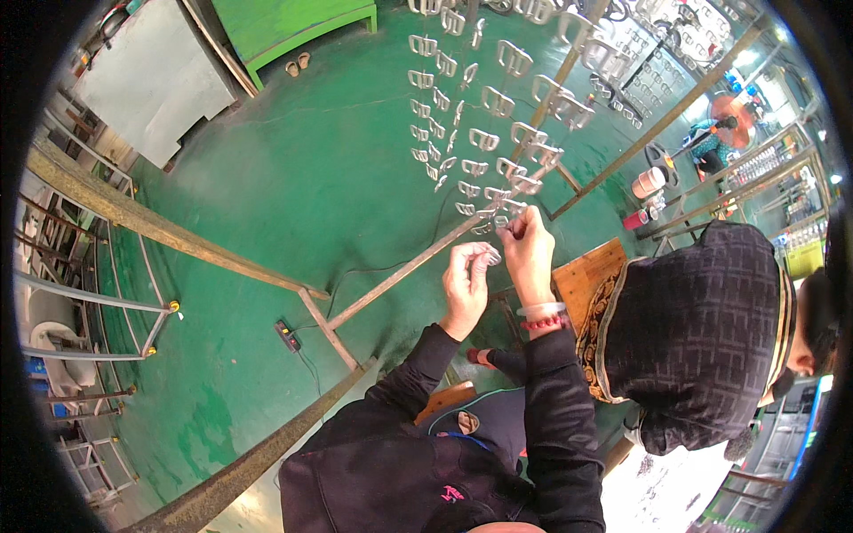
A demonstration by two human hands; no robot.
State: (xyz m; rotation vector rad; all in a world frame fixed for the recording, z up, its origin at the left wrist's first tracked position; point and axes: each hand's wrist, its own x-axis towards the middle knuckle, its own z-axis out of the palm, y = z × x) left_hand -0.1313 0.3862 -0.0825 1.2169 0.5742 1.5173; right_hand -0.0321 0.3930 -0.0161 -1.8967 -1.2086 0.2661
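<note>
A glossy green floor [240, 222] spreads across the room, marked by darker patches [209, 426] on the near left and a thin pale crack running across its far part. At the far left stands a grey, flat-sided cabinet [151, 84]; just right of it is a bright green stand [302, 31] on short legs. Metal racks [93, 306] with yellow casters line the left edge. White lamps [745, 59] glow at the far right, above what is probably an orange fan [733, 122], though that corner is small and distorted.
</note>
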